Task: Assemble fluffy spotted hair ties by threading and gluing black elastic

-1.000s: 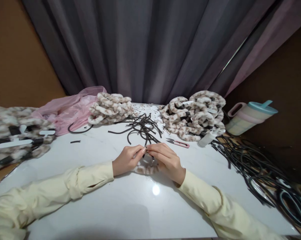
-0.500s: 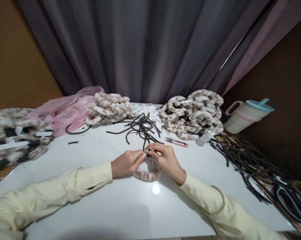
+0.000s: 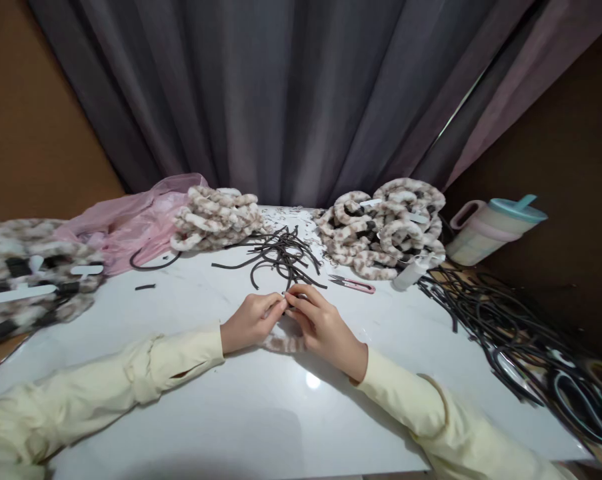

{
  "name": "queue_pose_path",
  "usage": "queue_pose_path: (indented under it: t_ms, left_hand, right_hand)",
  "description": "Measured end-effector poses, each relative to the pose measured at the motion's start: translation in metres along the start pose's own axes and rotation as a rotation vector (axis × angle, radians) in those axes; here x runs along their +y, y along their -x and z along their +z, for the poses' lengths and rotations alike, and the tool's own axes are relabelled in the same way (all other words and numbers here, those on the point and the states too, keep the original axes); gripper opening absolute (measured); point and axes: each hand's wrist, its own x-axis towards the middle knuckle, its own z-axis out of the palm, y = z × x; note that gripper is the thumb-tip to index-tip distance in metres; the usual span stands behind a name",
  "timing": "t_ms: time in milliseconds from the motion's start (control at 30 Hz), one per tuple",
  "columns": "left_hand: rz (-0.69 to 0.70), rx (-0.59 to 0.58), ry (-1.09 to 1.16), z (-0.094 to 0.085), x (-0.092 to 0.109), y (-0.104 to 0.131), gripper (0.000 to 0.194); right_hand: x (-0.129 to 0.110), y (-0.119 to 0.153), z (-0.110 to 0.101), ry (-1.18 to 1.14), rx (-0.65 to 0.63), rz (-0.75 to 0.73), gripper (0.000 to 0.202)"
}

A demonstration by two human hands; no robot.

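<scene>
Near the middle of the table, my left hand (image 3: 253, 321) and my right hand (image 3: 328, 331) meet fingertip to fingertip. Both are closed in a pinch at the top of a fluffy white-and-brown loop (image 3: 285, 343), whose lower curve shows beneath them. Something small and dark is between the fingertips, mostly covered by my fingers. Just beyond the hands lies a tangle of dark cords (image 3: 285, 257). Pink-handled thread snips (image 3: 353, 284) rest to the right of it.
Fluffy loops are piled at the back left (image 3: 215, 220), back right (image 3: 411, 213) and far left (image 3: 75, 260). A pink plastic bag (image 3: 135, 220), a small white bottle (image 3: 411, 275), a lidded tumbler (image 3: 491, 230) and a heap of black cords (image 3: 511, 327) surround the work area.
Both hands have shifted slightly left and up with the fluffy loop. My right fingers have moved over more of it, so less of the loop shows.
</scene>
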Motion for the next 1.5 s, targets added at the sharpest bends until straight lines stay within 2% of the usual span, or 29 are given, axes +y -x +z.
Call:
queue_pose_path:
  t_ms: [300, 433, 500, 667, 800, 1000, 1100, 1233, 1400, 1500]
  left_hand:
    - [0.082, -0.039, -0.111, 0.004, 0.002, 0.003, 0.022]
    - [-0.102, -0.065, -0.087, 0.003, 0.007, 0.0, 0.017]
    - [-0.179, -0.048, -0.029, 0.003, 0.009, -0.002, 0.02]
    - [-0.228, -0.022, 0.031, 0.002, 0.011, -0.004, 0.023]
    - [-0.3, -0.012, 0.226, 0.001, 0.011, -0.007, 0.028]
    - [-0.431, -0.048, 0.505, -0.001, 0.014, -0.011, 0.035]
    - [-0.525, -0.059, 0.665, -0.003, 0.013, -0.013, 0.036]
    - [-0.596, -0.042, 0.848, -0.005, 0.007, -0.015, 0.036]
    - [-0.621, -0.031, 0.89, -0.007, 0.001, -0.017, 0.034]
    - [-0.502, -0.017, 0.7, -0.007, 0.005, -0.011, 0.031]
  right_hand:
    - [0.007, 0.002, 0.006, 0.193, -0.011, -0.016, 0.032]
    - [0.008, 0.002, 0.005, 0.284, -0.045, -0.009, 0.035]
    - [0.007, 0.001, 0.005, 0.327, -0.054, -0.019, 0.039]
    - [0.006, 0.0, 0.004, 0.399, -0.015, -0.078, 0.045]
    - [0.004, 0.0, 0.003, 0.427, 0.045, -0.117, 0.041]
    - [0.008, 0.001, 0.001, 0.345, -0.015, -0.117, 0.048]
    - [0.014, 0.002, -0.001, 0.182, -0.029, -0.034, 0.051]
    - [0.017, 0.002, -0.002, -0.022, 0.031, 0.076, 0.043]
    - [0.014, 0.0, -0.003, 0.017, 0.106, 0.044, 0.036]
    - [0.013, -0.001, -0.006, 0.152, 0.154, 0.005, 0.035]
